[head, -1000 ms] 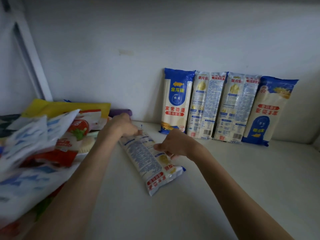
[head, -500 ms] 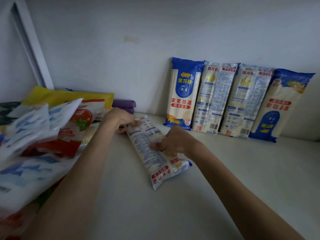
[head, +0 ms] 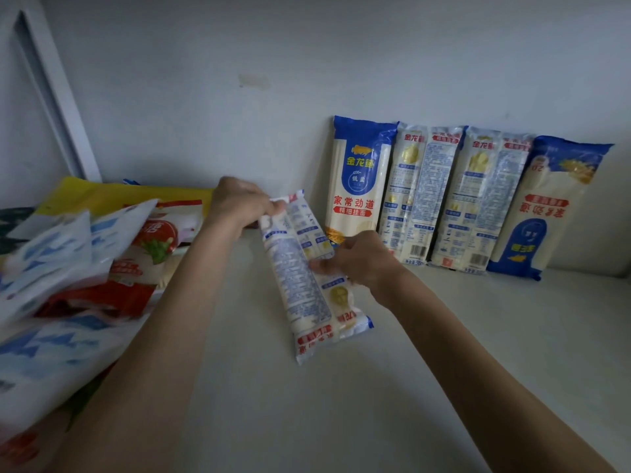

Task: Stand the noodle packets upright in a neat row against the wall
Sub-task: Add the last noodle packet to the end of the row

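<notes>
Left hand [head: 239, 203] pinches the far end of the noodle packet [head: 307, 278], right hand [head: 358, 264] clamps its middle; both arms outstretched. Long axis tilted, top end away, near end down; four packets [head: 454, 196] stand right of the grip.

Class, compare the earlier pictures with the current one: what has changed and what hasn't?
Both hands, left and right, already gripping the packet, have tipped its far end up off the shelf. The four packets against the wall stayed put, as did the pile.
</notes>
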`<control>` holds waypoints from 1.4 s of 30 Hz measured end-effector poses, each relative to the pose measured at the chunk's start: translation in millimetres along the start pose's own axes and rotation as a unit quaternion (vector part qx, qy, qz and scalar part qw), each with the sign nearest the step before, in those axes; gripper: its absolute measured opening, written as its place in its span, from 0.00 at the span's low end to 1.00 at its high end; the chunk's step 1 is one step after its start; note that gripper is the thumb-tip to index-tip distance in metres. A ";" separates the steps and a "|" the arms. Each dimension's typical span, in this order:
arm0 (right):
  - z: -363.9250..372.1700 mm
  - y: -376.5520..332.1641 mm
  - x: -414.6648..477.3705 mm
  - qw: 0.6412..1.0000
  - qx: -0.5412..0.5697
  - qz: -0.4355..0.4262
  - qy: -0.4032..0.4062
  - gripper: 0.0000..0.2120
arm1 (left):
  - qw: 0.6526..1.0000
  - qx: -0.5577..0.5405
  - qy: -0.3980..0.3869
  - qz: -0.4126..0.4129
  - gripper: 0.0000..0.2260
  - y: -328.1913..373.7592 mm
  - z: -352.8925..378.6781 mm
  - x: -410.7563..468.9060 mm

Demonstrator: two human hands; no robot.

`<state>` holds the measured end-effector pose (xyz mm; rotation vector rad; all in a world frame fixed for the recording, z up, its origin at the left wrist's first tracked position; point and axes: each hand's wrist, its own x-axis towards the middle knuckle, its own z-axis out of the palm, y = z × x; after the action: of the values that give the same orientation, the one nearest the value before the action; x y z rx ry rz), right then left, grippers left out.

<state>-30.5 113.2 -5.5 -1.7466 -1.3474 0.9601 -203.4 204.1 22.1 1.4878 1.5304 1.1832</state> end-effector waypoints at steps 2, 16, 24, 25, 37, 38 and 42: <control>-2.9 -1.1 -0.5 0.998 0.023 -0.034 0.037 0.16 | 0.998 -0.031 0.032 0.053 0.09 12.1 -1.0 -4.8; 14.1 21.6 11.8 0.946 0.133 -0.168 0.245 0.09 | 0.977 -0.138 -0.110 0.121 0.28 25.0 6.4 -18.4; 7.9 26.0 16.6 0.959 0.136 -0.170 0.184 0.13 | 0.969 -0.083 -0.233 0.022 0.18 -5.6 24.6 -10.4; 7.9 27.0 17.3 0.968 0.116 -0.151 0.165 0.16 | 0.973 -0.086 -0.215 0.023 0.16 -7.1 25.7 -9.0; 54.6 20.9 42.5 0.981 -0.004 -0.118 0.155 0.23 | 0.969 -0.106 -0.211 0.070 0.21 -34.7 8.0 9.6; 57.4 21.6 46.0 0.979 -0.005 -0.121 0.164 0.23 | 0.967 -0.076 -0.236 0.055 0.24 -39.6 5.4 10.9; 62.3 18.4 53.4 0.977 -0.018 -0.120 0.174 0.24 | 0.969 0.012 -0.244 0.048 0.30 -51.7 5.8 13.8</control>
<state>-67.8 167.9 -57.4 -1.6387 -1.3109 0.4737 -218.2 222.2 -26.4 1.7274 1.1495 0.7702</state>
